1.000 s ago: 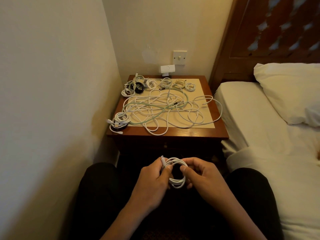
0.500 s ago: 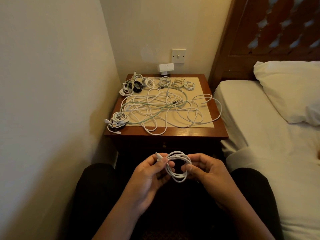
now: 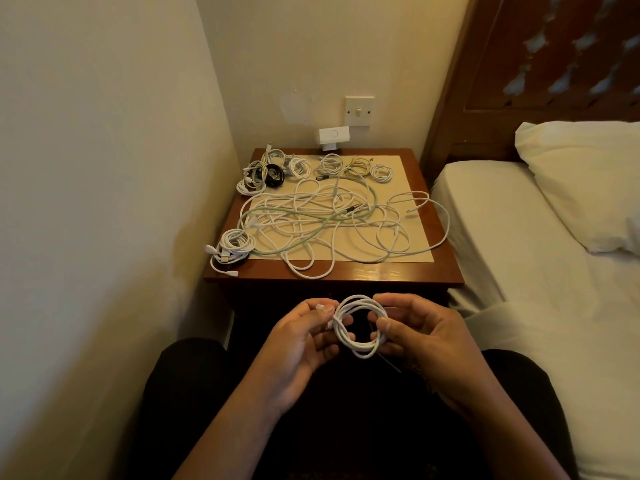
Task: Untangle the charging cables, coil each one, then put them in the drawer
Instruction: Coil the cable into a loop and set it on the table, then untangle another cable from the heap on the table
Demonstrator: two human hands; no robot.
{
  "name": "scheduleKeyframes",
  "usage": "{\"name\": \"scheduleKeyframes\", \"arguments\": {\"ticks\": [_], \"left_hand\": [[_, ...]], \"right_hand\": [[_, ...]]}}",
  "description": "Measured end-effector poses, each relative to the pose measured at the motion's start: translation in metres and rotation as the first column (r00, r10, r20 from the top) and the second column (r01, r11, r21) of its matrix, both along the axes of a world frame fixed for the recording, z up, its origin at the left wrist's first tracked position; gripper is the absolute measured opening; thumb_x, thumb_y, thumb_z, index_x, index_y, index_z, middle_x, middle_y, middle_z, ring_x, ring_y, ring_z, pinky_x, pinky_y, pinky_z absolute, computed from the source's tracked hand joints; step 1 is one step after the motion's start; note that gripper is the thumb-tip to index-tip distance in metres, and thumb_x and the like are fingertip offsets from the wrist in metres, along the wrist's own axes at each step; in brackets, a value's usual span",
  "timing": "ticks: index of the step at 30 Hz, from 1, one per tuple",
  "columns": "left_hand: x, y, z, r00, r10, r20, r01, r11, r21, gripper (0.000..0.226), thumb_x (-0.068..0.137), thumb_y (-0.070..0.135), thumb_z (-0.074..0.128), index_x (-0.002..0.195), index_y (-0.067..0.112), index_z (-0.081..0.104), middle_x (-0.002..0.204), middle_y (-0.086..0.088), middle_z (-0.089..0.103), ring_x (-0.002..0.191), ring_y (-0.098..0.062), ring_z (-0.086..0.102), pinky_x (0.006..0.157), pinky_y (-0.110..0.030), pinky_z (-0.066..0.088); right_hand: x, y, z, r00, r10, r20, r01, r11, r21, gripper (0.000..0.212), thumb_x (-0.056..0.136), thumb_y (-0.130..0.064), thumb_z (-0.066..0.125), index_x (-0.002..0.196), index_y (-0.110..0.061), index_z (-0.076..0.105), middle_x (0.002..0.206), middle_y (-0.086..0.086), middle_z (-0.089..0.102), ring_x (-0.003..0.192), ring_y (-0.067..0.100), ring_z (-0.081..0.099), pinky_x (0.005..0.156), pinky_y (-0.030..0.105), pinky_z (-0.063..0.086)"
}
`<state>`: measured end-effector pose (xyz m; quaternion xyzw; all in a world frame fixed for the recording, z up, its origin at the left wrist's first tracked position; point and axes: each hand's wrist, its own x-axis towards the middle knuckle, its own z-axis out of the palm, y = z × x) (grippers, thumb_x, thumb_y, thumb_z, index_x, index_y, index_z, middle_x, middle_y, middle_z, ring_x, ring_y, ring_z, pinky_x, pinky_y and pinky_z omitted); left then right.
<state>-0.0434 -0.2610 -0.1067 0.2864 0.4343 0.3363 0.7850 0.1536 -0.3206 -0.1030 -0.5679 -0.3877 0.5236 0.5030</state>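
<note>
Between my knees I hold a small coil of white cable [image 3: 360, 327]. My left hand [image 3: 298, 344] pinches its plug end and the coil's left side. My right hand [image 3: 415, 337] grips the coil's right side with thumb and fingers. On the wooden bedside table [image 3: 346, 271] lies a loose tangle of white and pale green cables [image 3: 329, 220]. Several coiled cables [image 3: 270, 171] sit along the table's back edge, and one white coil [image 3: 232, 247] lies at its front left corner. The drawer front under the table top is in dark shadow.
A wall stands close on the left. A bed with a white sheet [image 3: 519, 254] and pillow [image 3: 585, 181] is on the right, under a wooden headboard. A wall switch [image 3: 359, 111] and a white plug adapter [image 3: 334, 136] are behind the table.
Both hands lifted the coil slightly and moved apart, so the coil now shows as an open ring. The cables on the table have not moved.
</note>
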Motion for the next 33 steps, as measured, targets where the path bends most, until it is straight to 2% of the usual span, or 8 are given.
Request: {"name": "scheduleKeyframes", "arguments": {"ticks": [5, 8, 15, 21, 25, 27, 30, 33], "left_hand": [[0.002, 0.028, 0.007, 0.987, -0.087, -0.135, 0.106, 0.984, 0.143, 0.028, 0.098, 0.016, 0.061, 0.121, 0.001, 0.067, 0.110, -0.015, 0.076, 0.093, -0.021, 0.069, 0.083, -0.033, 0.052], [0.002, 0.057, 0.015, 0.968, -0.084, -0.236, 0.149, 0.949, 0.276, 0.026, 0.091, 0.008, 0.069, 0.116, 0.000, 0.069, 0.107, -0.026, 0.073, 0.094, -0.023, 0.072, 0.083, -0.030, 0.057], [0.013, 0.154, 0.019, 0.948, 0.125, -0.292, 0.025, 0.887, 0.462, 0.015, 0.085, -0.002, 0.074, 0.099, 0.004, 0.075, 0.098, -0.026, 0.075, 0.081, -0.025, 0.072, 0.075, -0.030, 0.062], [0.016, 0.253, 0.006, 0.905, 0.262, -0.334, -0.058, 0.855, 0.516, 0.013, 0.091, 0.000, 0.072, 0.101, 0.008, 0.071, 0.090, -0.012, 0.078, 0.080, -0.020, 0.074, 0.075, -0.026, 0.063], [0.025, 0.310, -0.005, 0.869, 0.332, -0.367, -0.114, 0.856, 0.505, 0.009, 0.093, -0.001, 0.070, 0.095, 0.008, 0.068, 0.098, -0.015, 0.073, 0.080, -0.020, 0.072, 0.078, -0.027, 0.063], [0.031, 0.332, -0.013, 0.859, 0.357, -0.366, -0.140, 0.853, 0.503, 0.009, 0.092, -0.001, 0.071, 0.092, 0.008, 0.068, 0.098, -0.015, 0.071, 0.078, -0.021, 0.071, 0.081, -0.031, 0.063], [0.040, 0.356, -0.022, 0.844, 0.388, -0.370, -0.178, 0.854, 0.489, 0.010, 0.091, -0.001, 0.072, 0.090, 0.008, 0.069, 0.101, -0.014, 0.071, 0.083, -0.021, 0.073, 0.082, -0.031, 0.063], [0.050, 0.375, -0.025, 0.846, 0.390, -0.364, -0.186, 0.855, 0.484, 0.010, 0.090, -0.001, 0.074, 0.088, 0.007, 0.069, 0.104, -0.016, 0.072, 0.088, -0.023, 0.075, 0.081, -0.030, 0.063]], "right_hand": [[0.010, 0.029, 0.006, 0.998, 0.034, 0.057, -0.035, 0.999, 0.029, 0.026, 0.092, -0.006, 0.071, 0.115, -0.016, 0.074, 0.105, 0.006, 0.079, 0.095, 0.025, 0.077, 0.078, 0.035, 0.061], [0.021, 0.058, 0.012, 0.989, 0.055, 0.137, -0.064, 0.996, 0.061, 0.024, 0.093, -0.003, 0.070, 0.112, -0.017, 0.075, 0.104, 0.003, 0.080, 0.095, 0.022, 0.077, 0.077, 0.031, 0.062], [0.045, 0.159, 0.022, 0.923, 0.078, 0.376, -0.125, 0.987, 0.103, 0.018, 0.100, -0.017, 0.067, 0.114, -0.024, 0.075, 0.102, -0.003, 0.078, 0.096, 0.015, 0.074, 0.083, 0.034, 0.064], [0.063, 0.279, 0.016, 0.651, -0.034, 0.758, -0.113, 0.984, 0.141, 0.033, 0.102, -0.028, 0.063, 0.135, -0.027, 0.063, 0.124, -0.004, 0.068, 0.102, 0.008, 0.064, 0.077, 0.023, 0.052], [0.070, 0.347, -0.002, 0.460, -0.033, 0.887, -0.126, 0.987, 0.102, 0.049, 0.103, -0.028, 0.063, 0.150, -0.024, 0.050, 0.149, 0.007, 0.056, 0.130, 0.029, 0.056, 0.103, 0.040, 0.046], [0.073, 0.368, -0.011, 0.388, 0.050, 0.920, -0.150, 0.989, 0.010, 0.052, 0.103, -0.029, 0.062, 0.152, -0.024, 0.047, 0.152, 0.009, 0.052, 0.134, 0.033, 0.052, 0.106, 0.042, 0.045], [0.076, 0.380, -0.013, 0.387, 0.142, 0.911, -0.207, 0.976, -0.064, 0.032, 0.102, -0.026, 0.063, 0.133, -0.019, 0.066, 0.125, 0.005, 0.068, 0.112, 0.027, 0.062, 0.086, 0.034, 0.048], [0.081, 0.372, -0.001, 0.472, 0.143, 0.870, -0.253, 0.967, -0.022, 0.020, 0.102, -0.026, 0.063, 0.114, -0.016, 0.075, 0.098, -0.003, 0.071, 0.093, 0.019, 0.068, 0.078, 0.034, 0.056]]}}
